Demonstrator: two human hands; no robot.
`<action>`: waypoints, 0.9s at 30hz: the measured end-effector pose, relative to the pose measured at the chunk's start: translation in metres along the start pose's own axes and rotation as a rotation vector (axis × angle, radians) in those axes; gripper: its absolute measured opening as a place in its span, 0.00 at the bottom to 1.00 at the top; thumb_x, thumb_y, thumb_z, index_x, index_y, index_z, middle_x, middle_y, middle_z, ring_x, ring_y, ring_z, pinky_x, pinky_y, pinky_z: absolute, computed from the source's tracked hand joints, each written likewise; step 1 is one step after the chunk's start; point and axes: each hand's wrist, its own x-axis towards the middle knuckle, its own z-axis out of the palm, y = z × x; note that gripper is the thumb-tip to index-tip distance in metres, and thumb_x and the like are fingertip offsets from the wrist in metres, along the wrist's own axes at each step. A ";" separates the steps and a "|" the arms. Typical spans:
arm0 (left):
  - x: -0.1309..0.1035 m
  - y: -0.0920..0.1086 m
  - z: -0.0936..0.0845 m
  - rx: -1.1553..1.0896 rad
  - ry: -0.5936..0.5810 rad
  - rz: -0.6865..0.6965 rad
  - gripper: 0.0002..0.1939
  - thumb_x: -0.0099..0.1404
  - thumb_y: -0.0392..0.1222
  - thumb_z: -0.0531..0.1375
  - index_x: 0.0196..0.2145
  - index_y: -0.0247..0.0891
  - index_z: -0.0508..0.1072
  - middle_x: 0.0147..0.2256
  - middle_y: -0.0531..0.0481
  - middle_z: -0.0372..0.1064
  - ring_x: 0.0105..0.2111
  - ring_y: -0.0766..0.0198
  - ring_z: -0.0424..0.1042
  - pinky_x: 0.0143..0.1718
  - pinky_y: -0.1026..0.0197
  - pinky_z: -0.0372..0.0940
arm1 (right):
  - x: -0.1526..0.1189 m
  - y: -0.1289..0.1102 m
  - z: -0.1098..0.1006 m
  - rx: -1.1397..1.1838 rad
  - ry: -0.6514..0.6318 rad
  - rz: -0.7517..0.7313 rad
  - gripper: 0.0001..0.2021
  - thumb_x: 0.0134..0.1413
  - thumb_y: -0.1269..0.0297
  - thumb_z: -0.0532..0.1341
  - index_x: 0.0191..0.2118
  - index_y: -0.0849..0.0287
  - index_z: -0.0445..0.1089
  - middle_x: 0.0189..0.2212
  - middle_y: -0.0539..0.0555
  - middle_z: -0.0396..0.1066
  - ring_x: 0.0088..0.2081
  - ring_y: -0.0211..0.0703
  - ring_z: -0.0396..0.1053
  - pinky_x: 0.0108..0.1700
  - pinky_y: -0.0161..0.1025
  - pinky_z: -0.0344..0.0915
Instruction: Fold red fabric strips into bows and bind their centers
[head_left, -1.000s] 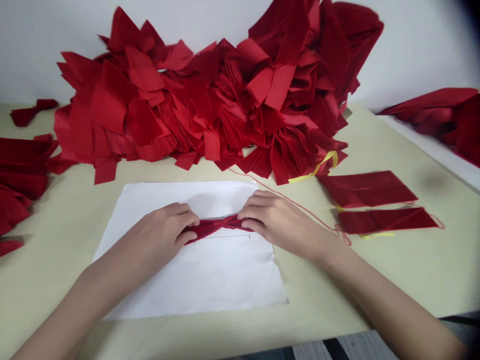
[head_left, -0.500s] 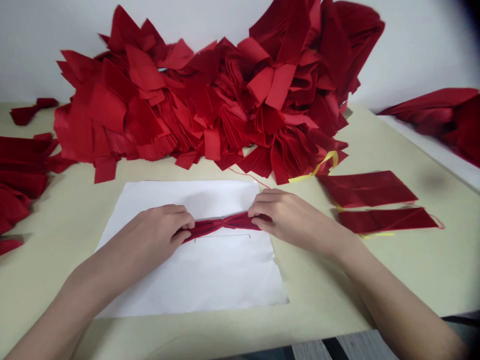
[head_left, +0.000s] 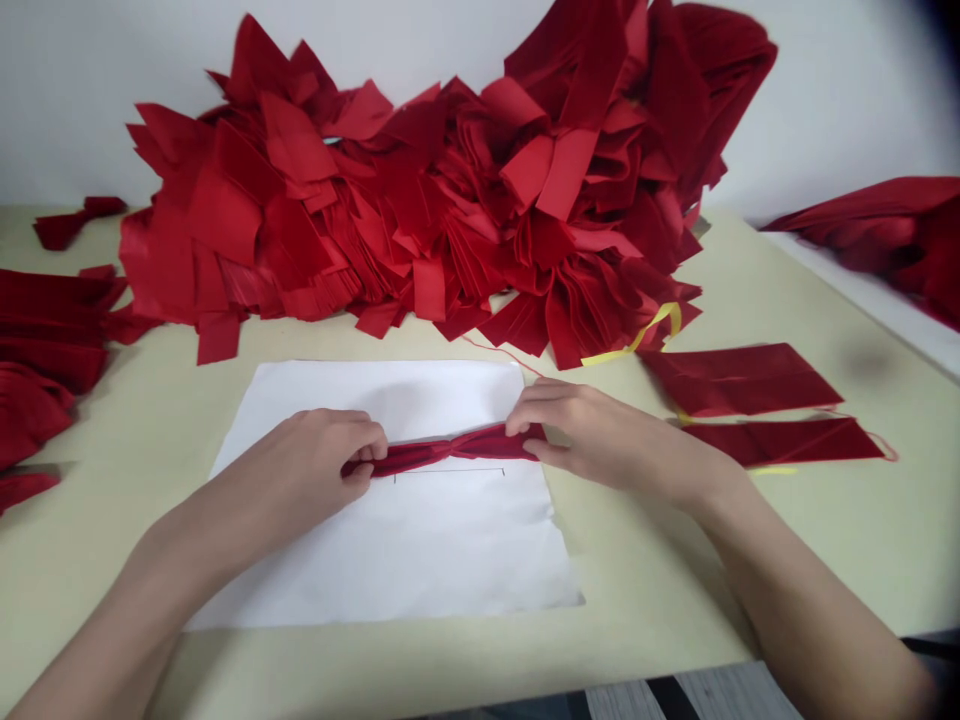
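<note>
A red velvety fabric bow [head_left: 450, 449], pinched narrow in its middle, stretches between my two hands over a sheet of white paper [head_left: 405, 560]. My left hand [head_left: 330, 450] grips its left end, fingers closed. At the other end, my right hand [head_left: 570, 425] pinches the fabric between thumb and fingers. Just below the bow, a thin black line with short end ticks [head_left: 450, 471] is drawn on the paper. My fingers cover the outer parts of the fabric.
Behind the paper rises a large heap of red fabric pieces [head_left: 420, 210]. Two flat red pieces [head_left: 750, 380] with yellow ribbon [head_left: 660, 325] lie at the right. More red fabric [head_left: 45, 340] sits at the left, and another bundle [head_left: 885, 230] at the far right.
The right hand has slid slightly outward along its end of the bow. The left hand is nearly in place, still gripping. The whole view has shifted a little.
</note>
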 end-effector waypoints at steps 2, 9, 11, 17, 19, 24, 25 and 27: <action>0.001 0.000 0.000 0.063 -0.046 0.012 0.09 0.54 0.32 0.52 0.23 0.43 0.68 0.22 0.56 0.65 0.19 0.67 0.61 0.22 0.63 0.52 | 0.001 -0.001 0.001 -0.003 0.008 0.011 0.08 0.51 0.76 0.56 0.31 0.57 0.69 0.30 0.49 0.69 0.34 0.37 0.64 0.39 0.36 0.60; -0.001 0.003 -0.017 0.008 -0.084 -0.019 0.08 0.55 0.42 0.59 0.35 0.45 0.71 0.34 0.53 0.70 0.30 0.61 0.68 0.29 0.62 0.61 | -0.003 -0.003 -0.007 0.069 -0.012 -0.041 0.11 0.52 0.66 0.60 0.43 0.55 0.68 0.40 0.52 0.68 0.43 0.41 0.65 0.45 0.39 0.61; -0.002 0.009 -0.019 0.025 -0.048 -0.035 0.12 0.54 0.46 0.61 0.38 0.46 0.69 0.38 0.52 0.69 0.34 0.59 0.68 0.33 0.61 0.62 | -0.002 -0.006 -0.007 0.064 0.022 -0.056 0.15 0.50 0.63 0.63 0.46 0.55 0.67 0.43 0.53 0.66 0.47 0.43 0.63 0.49 0.41 0.60; 0.003 0.033 0.004 0.010 -0.065 0.058 0.11 0.57 0.43 0.60 0.39 0.43 0.66 0.42 0.49 0.66 0.41 0.56 0.66 0.39 0.56 0.63 | 0.012 -0.024 0.017 -0.082 0.111 -0.146 0.12 0.55 0.62 0.59 0.45 0.60 0.67 0.42 0.56 0.67 0.46 0.46 0.62 0.51 0.44 0.58; 0.005 0.037 0.011 0.040 -0.021 0.089 0.09 0.60 0.41 0.57 0.40 0.41 0.66 0.42 0.48 0.67 0.41 0.56 0.66 0.42 0.54 0.62 | 0.015 -0.028 0.026 -0.142 0.129 -0.176 0.11 0.59 0.65 0.55 0.45 0.62 0.67 0.40 0.57 0.68 0.44 0.46 0.63 0.49 0.45 0.60; 0.004 0.039 0.015 -0.108 0.018 0.002 0.11 0.65 0.37 0.50 0.42 0.45 0.69 0.39 0.53 0.71 0.35 0.60 0.70 0.36 0.58 0.63 | 0.014 -0.029 0.029 -0.089 0.216 -0.118 0.11 0.60 0.68 0.52 0.46 0.62 0.66 0.35 0.56 0.71 0.39 0.43 0.66 0.45 0.42 0.63; 0.003 0.039 0.014 -0.183 -0.006 -0.041 0.11 0.65 0.38 0.50 0.41 0.46 0.69 0.37 0.55 0.72 0.33 0.62 0.70 0.34 0.59 0.63 | 0.013 -0.028 0.027 -0.038 0.222 -0.095 0.11 0.61 0.67 0.52 0.47 0.61 0.66 0.35 0.55 0.71 0.38 0.42 0.67 0.44 0.40 0.63; 0.003 0.038 0.012 -0.334 -0.067 -0.101 0.12 0.65 0.38 0.50 0.40 0.47 0.71 0.36 0.57 0.73 0.32 0.63 0.70 0.32 0.61 0.63 | 0.011 -0.027 0.022 0.038 0.230 -0.066 0.11 0.61 0.67 0.52 0.47 0.60 0.66 0.35 0.53 0.72 0.39 0.40 0.67 0.43 0.39 0.63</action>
